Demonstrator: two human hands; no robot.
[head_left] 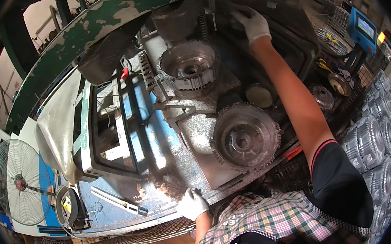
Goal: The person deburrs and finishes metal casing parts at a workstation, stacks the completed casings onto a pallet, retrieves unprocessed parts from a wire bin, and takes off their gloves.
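My left hand [193, 204], in a white glove, rests at the front edge of the workbench with its fingers laid out and nothing seen in them. My right arm is stretched far forward, and the gloved right hand [254, 25] is beside dark machine parts, its fingers extended into shadow; no held thing shows. Between the hands, a round toothed metal casting [246, 136] lies on a metal plate [210, 163] near the front. A second round casting [190, 67] sits farther back in the machine, under a coil spring [202, 25].
A green machine frame [66, 48] arches overhead. Left stand a dark metal frame [89, 126] and a fan [20, 182]. A pale metal strip [119, 201] lies on the blue bench [102, 212]. At right are stacked castings [367, 143], a small gear [322, 96] and a blue control panel [362, 31].
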